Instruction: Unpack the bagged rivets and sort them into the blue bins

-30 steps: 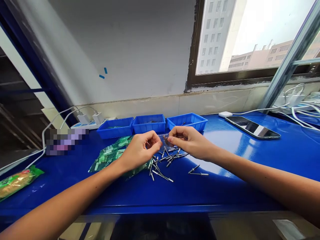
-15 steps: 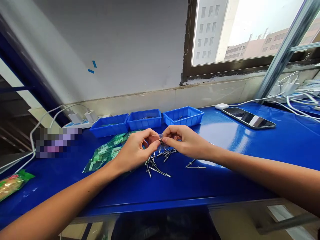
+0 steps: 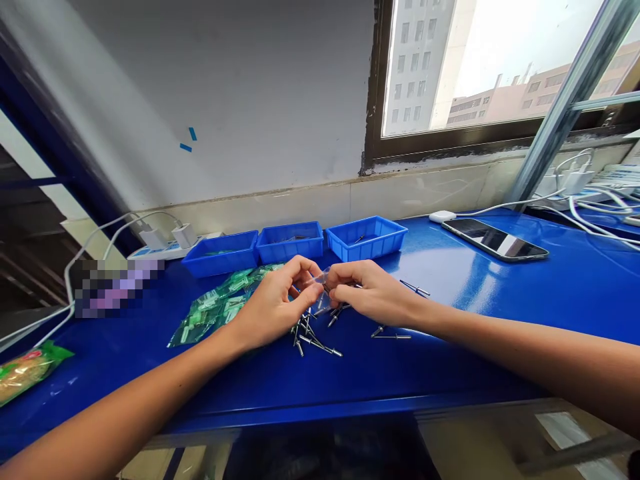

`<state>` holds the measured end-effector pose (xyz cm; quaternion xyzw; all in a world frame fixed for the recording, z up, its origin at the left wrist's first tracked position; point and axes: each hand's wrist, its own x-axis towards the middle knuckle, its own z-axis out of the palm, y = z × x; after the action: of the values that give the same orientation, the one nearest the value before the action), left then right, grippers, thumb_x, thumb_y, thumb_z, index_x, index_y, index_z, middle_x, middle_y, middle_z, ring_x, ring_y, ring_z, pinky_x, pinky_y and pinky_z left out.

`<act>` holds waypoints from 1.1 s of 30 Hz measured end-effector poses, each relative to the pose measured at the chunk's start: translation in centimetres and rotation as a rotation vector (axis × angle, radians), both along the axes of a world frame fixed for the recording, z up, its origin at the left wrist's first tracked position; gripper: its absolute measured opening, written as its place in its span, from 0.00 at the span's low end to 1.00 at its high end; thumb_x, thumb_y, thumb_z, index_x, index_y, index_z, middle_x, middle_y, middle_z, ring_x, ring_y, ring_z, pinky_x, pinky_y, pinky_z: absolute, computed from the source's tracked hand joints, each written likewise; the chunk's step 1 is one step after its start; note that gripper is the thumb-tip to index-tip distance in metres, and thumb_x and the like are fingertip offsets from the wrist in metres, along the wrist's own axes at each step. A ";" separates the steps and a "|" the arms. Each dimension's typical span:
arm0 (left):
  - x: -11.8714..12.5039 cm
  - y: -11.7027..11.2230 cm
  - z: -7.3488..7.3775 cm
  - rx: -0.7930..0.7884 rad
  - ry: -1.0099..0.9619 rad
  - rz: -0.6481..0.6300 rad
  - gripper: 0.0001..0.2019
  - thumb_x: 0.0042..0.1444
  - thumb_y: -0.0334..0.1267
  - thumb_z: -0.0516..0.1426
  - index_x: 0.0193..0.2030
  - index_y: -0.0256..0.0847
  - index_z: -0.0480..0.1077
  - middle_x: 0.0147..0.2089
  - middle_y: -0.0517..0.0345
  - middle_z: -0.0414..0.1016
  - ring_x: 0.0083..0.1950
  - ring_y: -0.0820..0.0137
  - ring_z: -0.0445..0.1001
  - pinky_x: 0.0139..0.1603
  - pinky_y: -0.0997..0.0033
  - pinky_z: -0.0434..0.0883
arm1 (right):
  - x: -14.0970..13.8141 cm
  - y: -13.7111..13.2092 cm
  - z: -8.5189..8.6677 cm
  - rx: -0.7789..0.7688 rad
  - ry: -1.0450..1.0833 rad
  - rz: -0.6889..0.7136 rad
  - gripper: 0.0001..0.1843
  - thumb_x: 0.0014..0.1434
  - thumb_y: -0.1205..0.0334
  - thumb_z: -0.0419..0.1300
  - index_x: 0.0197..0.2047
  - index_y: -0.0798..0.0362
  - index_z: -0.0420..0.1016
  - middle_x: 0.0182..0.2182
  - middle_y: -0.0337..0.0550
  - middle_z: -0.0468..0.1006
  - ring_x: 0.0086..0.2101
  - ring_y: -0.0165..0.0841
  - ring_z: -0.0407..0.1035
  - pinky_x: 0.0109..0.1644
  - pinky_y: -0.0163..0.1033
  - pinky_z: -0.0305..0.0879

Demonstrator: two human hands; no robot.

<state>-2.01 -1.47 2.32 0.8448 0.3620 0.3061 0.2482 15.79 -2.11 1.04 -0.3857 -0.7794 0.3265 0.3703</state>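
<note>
Between my two hands is a small clear plastic bag (image 3: pixel 323 279). My left hand (image 3: pixel 280 293) pinches its left side between thumb and fingers. On the other side my right hand (image 3: pixel 363 285) is closed on the bag, with thumb and fingers pressed together; what else it may hold is hidden. Under and in front of the hands lie several loose pop rivets (image 3: pixel 320 345) on the blue table. Two more rivets (image 3: pixel 393 335) rest below my right wrist, and others (image 3: pixel 415 287) lie beyond it. Filled green-tinted bags (image 3: pixel 205 310) spread left of my left hand.
Three blue bins (image 3: pixel 367 240) line the back of the table (image 3: pixel 500 333), small parts inside. At the back right lie a phone (image 3: pixel 495 240) and white cables. A power strip (image 3: pixel 165 243) with chargers stands back left, a wrapped snack (image 3: pixel 30 373) at the left edge.
My right thumb and fingers have shifted and closed further on the clear bag. My left hand keeps its pinch almost unmoved. The view has shifted slightly.
</note>
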 end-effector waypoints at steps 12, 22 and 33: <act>0.1 -0.8 0.3 0.204 0.241 -0.130 0.08 0.60 0.36 0.48 0.34 0.38 0.66 0.30 0.59 0.70 0.30 0.73 0.66 0.31 0.74 0.62 | -0.5 -0.9 -0.1 0.293 -0.102 -0.205 0.08 0.44 0.68 0.50 0.17 0.54 0.63 0.16 0.34 0.63 0.21 0.25 0.54 0.27 0.34 0.48; -0.1 -0.8 0.6 0.262 0.325 -0.130 0.13 0.63 0.37 0.43 0.32 0.38 0.64 0.29 0.57 0.69 0.30 0.71 0.67 0.32 0.73 0.63 | -0.8 -1.5 0.0 0.275 -0.152 -0.241 0.09 0.46 0.67 0.51 0.16 0.54 0.61 0.15 0.33 0.59 0.21 0.24 0.51 0.26 0.34 0.46; -0.2 -0.6 0.3 0.354 0.375 -0.106 0.13 0.63 0.36 0.43 0.34 0.37 0.65 0.30 0.56 0.70 0.30 0.70 0.68 0.31 0.73 0.63 | -0.9 -1.6 0.2 0.219 -0.074 -0.209 0.08 0.46 0.69 0.51 0.18 0.54 0.63 0.15 0.32 0.58 0.20 0.24 0.50 0.23 0.33 0.45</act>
<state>-2.25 -2.10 2.64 0.9348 0.2978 0.1894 0.0409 14.93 -3.66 1.27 -0.4339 -0.7790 0.1846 0.4134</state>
